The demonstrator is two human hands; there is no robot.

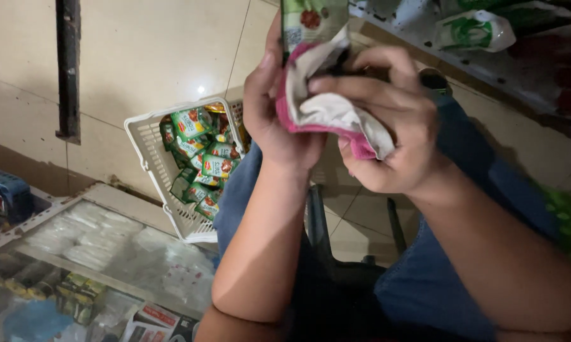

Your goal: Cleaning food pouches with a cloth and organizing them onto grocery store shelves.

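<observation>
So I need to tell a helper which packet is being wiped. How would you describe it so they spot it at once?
Start at the white plastic basket of green packets on the tiled floor, then look up and right to the two hands. The left hand holds a green packet upright while the right hand presses a pink-edged white cloth on it. It alone is out of the basket.

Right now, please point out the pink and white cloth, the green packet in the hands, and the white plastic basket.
pink and white cloth (333,114), head view, white middle fold
green packet (311,19), head view, lower front
white plastic basket (147,147), head view, left wall
</observation>
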